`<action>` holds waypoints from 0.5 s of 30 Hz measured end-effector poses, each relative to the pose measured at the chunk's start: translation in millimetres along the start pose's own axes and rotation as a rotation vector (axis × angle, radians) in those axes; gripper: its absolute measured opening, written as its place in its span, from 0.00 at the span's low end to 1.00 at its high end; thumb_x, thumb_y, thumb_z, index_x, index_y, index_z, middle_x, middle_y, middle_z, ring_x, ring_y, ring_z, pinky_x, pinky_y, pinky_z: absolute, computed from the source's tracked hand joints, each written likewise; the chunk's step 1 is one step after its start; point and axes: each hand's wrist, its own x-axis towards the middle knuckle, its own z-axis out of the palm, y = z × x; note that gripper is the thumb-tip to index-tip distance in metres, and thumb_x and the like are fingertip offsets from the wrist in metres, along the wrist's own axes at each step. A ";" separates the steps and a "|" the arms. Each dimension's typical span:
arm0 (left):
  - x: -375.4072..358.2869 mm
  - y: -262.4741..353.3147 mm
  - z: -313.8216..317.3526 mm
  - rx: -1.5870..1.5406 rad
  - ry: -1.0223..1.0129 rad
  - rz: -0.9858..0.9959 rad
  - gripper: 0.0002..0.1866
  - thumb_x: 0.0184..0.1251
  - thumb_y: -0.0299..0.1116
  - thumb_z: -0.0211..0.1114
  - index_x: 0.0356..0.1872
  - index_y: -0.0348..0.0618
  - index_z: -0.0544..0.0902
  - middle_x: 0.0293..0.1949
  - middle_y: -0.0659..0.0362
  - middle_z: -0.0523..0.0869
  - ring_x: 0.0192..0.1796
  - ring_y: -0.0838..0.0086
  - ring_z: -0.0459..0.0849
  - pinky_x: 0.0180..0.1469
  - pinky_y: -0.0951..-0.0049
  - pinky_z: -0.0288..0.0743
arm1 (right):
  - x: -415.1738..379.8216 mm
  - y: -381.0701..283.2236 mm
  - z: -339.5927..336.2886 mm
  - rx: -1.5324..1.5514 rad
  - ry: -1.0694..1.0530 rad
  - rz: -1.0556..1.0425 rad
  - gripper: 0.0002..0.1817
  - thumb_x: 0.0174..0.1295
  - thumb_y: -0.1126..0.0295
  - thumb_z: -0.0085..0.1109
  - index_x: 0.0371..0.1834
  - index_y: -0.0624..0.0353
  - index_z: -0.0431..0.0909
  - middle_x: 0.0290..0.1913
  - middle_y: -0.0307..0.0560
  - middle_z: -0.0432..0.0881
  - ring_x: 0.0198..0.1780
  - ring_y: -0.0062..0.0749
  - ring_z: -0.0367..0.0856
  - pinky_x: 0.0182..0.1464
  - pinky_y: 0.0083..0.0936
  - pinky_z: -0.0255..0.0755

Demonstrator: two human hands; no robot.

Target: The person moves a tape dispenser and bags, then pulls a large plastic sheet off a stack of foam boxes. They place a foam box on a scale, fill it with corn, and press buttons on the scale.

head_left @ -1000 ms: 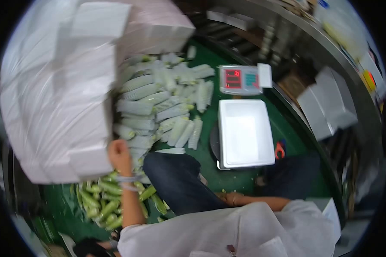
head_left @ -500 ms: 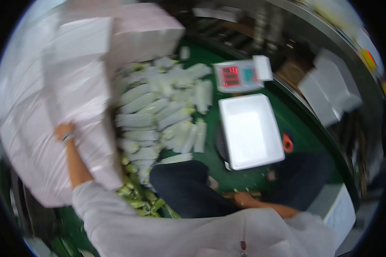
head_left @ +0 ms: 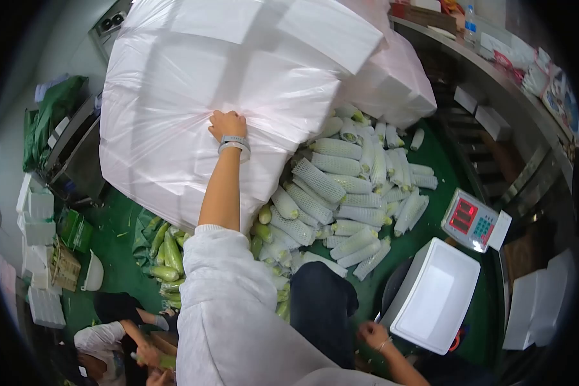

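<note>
Head view: A bulky stack of white boxes wrapped in translucent plastic film [head_left: 167,128] fills the far left and centre, your left arm stretched out to it over the green floor [head_left: 119,238]. Right of it sprawls a heap of long, pale green vegetables in white mesh sleeves [head_left: 338,165]. A glossy white rectangular tray [head_left: 434,296] lies at near right, while bare, bright green, elongated vegetables [head_left: 172,254] lie left of your sleeve. At near left sits a co-worker in a pale top [head_left: 103,338]. A grey scale display with red digits [head_left: 475,220] stands just beyond the tray. Your left hand [head_left: 227,124] is clenched on the film, creases fanning from it; your right hand [head_left: 372,334], fingers curled, is just left of the tray, whether holding anything you cannot tell.
</note>
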 end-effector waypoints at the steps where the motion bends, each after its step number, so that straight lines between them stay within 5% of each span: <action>1: 0.8 -1.8 1.5 -0.067 0.015 0.028 0.13 0.55 0.44 0.60 0.34 0.48 0.84 0.41 0.59 0.74 0.50 0.65 0.69 0.51 0.61 0.63 | 32.7 6.2 -5.9 0.168 0.096 -0.220 0.13 0.58 0.62 0.53 0.39 0.58 0.79 0.28 0.49 0.82 0.32 0.34 0.82 0.36 0.26 0.73; 4: -0.1 -13.8 7.4 -0.318 0.163 0.131 0.09 0.54 0.39 0.62 0.32 0.47 0.83 0.39 0.60 0.75 0.48 0.65 0.70 0.49 0.61 0.63 | 87.0 -118.1 -78.6 -0.044 0.344 -0.506 0.12 0.58 0.63 0.52 0.38 0.60 0.75 0.22 0.50 0.79 0.24 0.40 0.79 0.29 0.30 0.71; 6: -10.4 -23.2 7.4 -0.501 0.294 0.212 0.07 0.53 0.36 0.64 0.30 0.46 0.82 0.38 0.61 0.75 0.47 0.65 0.70 0.47 0.61 0.63 | 124.0 -206.4 -111.4 -0.181 0.462 -0.767 0.16 0.57 0.64 0.52 0.47 0.56 0.73 0.22 0.50 0.78 0.25 0.42 0.78 0.29 0.32 0.71; 8: -26.1 -31.1 -11.1 -0.525 0.540 0.454 0.05 0.51 0.30 0.65 0.28 0.44 0.79 0.35 0.59 0.75 0.43 0.63 0.71 0.43 0.61 0.64 | 149.2 -308.8 -130.4 -0.282 0.363 -0.886 0.23 0.55 0.68 0.53 0.56 0.51 0.67 0.28 0.51 0.78 0.32 0.46 0.78 0.35 0.37 0.71; 9: -25.1 -38.9 -11.2 -0.531 0.562 0.440 0.05 0.51 0.30 0.65 0.28 0.44 0.79 0.35 0.59 0.75 0.43 0.63 0.71 0.43 0.61 0.64 | 160.5 -399.1 -124.1 -0.473 0.402 -1.130 0.27 0.55 0.69 0.51 0.61 0.50 0.61 0.34 0.53 0.77 0.39 0.47 0.77 0.40 0.38 0.71; 12: -38.8 -55.0 -12.7 -0.662 0.440 0.591 0.04 0.51 0.25 0.63 0.26 0.41 0.76 0.30 0.57 0.75 0.38 0.61 0.72 0.40 0.63 0.65 | 168.7 -509.2 -92.8 -0.863 0.340 -1.052 0.36 0.55 0.72 0.49 0.69 0.39 0.50 0.42 0.51 0.75 0.40 0.44 0.77 0.43 0.35 0.72; 15: -33.7 -59.5 -11.9 -0.646 0.482 0.707 0.05 0.50 0.20 0.61 0.26 0.39 0.74 0.27 0.55 0.74 0.35 0.58 0.72 0.39 0.64 0.66 | 181.9 -558.6 -65.5 -1.137 0.289 -1.004 0.36 0.55 0.71 0.50 0.69 0.36 0.50 0.49 0.50 0.76 0.46 0.39 0.79 0.43 0.30 0.73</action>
